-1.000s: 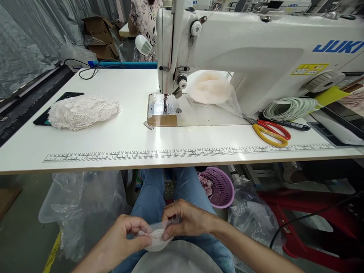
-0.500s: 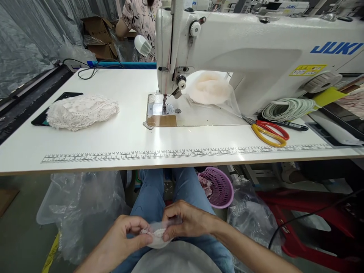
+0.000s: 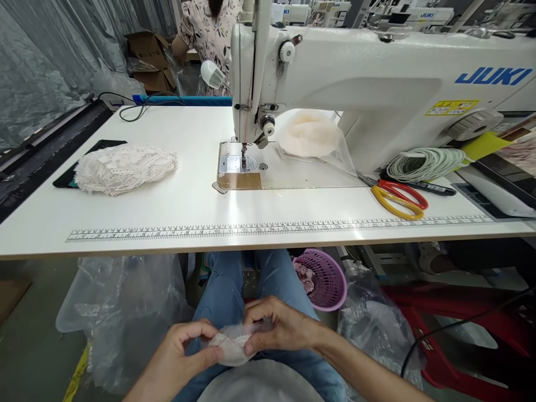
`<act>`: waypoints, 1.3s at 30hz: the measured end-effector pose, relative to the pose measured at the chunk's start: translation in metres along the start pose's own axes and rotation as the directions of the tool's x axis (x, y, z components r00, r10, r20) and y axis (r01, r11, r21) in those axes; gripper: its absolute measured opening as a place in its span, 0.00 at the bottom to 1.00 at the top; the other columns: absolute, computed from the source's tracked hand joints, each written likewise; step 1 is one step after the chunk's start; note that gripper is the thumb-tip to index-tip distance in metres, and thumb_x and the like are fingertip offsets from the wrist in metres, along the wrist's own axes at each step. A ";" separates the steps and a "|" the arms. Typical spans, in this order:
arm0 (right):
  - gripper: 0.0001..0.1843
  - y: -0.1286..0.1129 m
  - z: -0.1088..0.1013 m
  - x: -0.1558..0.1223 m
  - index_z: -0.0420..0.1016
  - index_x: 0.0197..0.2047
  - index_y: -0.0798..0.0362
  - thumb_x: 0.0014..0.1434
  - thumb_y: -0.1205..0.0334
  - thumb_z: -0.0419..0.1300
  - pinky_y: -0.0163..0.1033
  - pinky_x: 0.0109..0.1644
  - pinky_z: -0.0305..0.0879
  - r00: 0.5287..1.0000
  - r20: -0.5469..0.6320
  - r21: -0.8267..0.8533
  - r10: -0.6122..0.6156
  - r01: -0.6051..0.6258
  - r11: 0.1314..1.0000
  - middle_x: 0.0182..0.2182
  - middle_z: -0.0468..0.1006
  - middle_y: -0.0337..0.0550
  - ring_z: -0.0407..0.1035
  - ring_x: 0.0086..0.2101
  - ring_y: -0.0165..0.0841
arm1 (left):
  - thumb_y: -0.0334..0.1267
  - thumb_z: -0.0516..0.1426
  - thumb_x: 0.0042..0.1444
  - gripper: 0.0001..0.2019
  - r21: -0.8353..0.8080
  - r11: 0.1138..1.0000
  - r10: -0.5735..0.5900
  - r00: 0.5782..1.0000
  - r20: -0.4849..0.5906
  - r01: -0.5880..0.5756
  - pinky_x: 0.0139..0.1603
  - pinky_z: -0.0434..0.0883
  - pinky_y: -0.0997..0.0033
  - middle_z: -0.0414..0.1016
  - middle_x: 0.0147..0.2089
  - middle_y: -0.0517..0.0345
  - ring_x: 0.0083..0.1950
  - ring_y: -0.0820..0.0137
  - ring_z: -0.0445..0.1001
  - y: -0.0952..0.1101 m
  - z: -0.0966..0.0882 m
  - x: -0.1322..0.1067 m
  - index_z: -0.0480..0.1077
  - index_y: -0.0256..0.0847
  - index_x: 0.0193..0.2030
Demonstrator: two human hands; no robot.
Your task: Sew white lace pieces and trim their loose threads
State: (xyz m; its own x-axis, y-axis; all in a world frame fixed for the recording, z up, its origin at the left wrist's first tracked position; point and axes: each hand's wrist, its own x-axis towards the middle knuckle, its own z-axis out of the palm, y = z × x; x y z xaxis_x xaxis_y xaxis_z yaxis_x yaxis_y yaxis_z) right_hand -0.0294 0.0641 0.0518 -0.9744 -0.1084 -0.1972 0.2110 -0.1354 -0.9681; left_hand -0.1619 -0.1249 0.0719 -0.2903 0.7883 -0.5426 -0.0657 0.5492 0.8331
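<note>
Over my lap, below the table edge, both hands pinch a small piece of sheer white fabric with a lace edge (image 3: 233,346). My left hand (image 3: 184,352) grips its left end between thumb and fingers. My right hand (image 3: 280,326) is closed on its right end. Blue jeans show beneath them. On the white table (image 3: 180,206) stands a white Juki sewing machine (image 3: 368,84), its needle (image 3: 243,149) raised over the plate. A heap of white lace pieces (image 3: 123,166) lies at the table's left.
A peach fabric bundle in clear plastic (image 3: 309,134) sits behind the needle. Red and yellow scissors (image 3: 397,196) and coiled cord (image 3: 425,162) lie at the right. A purple basket (image 3: 324,276) and plastic bags (image 3: 121,301) are under the table. Another person (image 3: 209,33) stands beyond it.
My hands stay together on the fabric piece, fingers shifting slightly along the lace edge. The view has tilted a little; nothing on the table has moved.
</note>
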 end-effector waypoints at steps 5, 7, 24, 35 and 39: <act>0.24 0.000 0.001 0.000 0.74 0.27 0.57 0.41 0.43 0.68 0.30 0.28 0.55 1.000 -0.028 0.027 -0.014 0.015 1.000 0.32 0.67 0.39 0.61 0.29 0.26 | 0.54 0.62 0.47 0.18 -0.148 0.989 -0.025 0.999 -0.026 0.021 0.39 0.66 0.71 0.76 0.32 0.53 0.36 0.65 0.70 0.000 0.004 -0.001 0.77 0.38 0.30; 0.22 0.000 0.002 0.000 0.74 0.29 0.57 0.44 0.45 0.68 0.30 0.29 0.56 1.000 -0.015 0.039 -0.012 0.012 0.999 0.32 0.67 0.39 0.61 0.29 0.26 | 0.54 0.62 0.47 0.18 -0.198 0.979 -0.060 0.998 -0.032 0.053 0.37 0.66 0.71 0.76 0.30 0.54 0.34 0.66 0.70 0.001 0.007 -0.002 0.77 0.39 0.31; 0.19 0.006 0.003 0.003 0.71 0.28 0.57 0.49 0.47 0.65 0.30 0.28 0.55 0.997 -0.039 -0.103 -0.060 0.056 0.993 0.29 0.66 0.37 0.60 0.27 0.26 | 0.48 0.63 0.43 0.15 -0.088 0.992 -0.103 0.979 -0.178 0.089 0.33 0.64 0.74 0.79 0.25 0.55 0.29 0.65 0.72 0.010 0.019 -0.001 0.78 0.37 0.29; 0.21 0.000 0.003 0.003 0.70 0.28 0.57 0.44 0.46 0.68 0.30 0.28 0.55 0.998 -0.052 -0.109 -0.027 0.021 0.994 0.27 0.65 0.35 0.58 0.26 0.25 | 0.53 0.66 0.40 0.18 -0.209 0.976 -0.086 0.986 -0.142 0.055 0.28 0.61 0.78 0.74 0.21 0.58 0.25 0.73 0.65 0.005 0.016 0.000 0.78 0.37 0.25; 0.21 -0.002 0.002 0.002 0.71 0.28 0.56 0.45 0.46 0.67 0.30 0.28 0.55 0.999 -0.038 -0.106 -0.012 0.008 0.994 0.28 0.66 0.36 0.59 0.27 0.25 | 0.55 0.62 0.45 0.19 -0.237 0.966 -0.124 0.990 -0.068 0.105 0.31 0.63 0.75 0.76 0.26 0.55 0.29 0.69 0.68 0.006 0.014 0.000 0.79 0.38 0.29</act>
State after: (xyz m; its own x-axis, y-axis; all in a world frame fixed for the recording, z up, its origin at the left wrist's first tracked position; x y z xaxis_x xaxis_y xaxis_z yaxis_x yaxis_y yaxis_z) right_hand -0.0320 0.0625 0.0540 -0.9790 -0.0696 -0.1914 0.1939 -0.0314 -0.9805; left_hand -0.1492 -0.1181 0.0757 -0.3443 0.6932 -0.6332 -0.3200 0.5474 0.7733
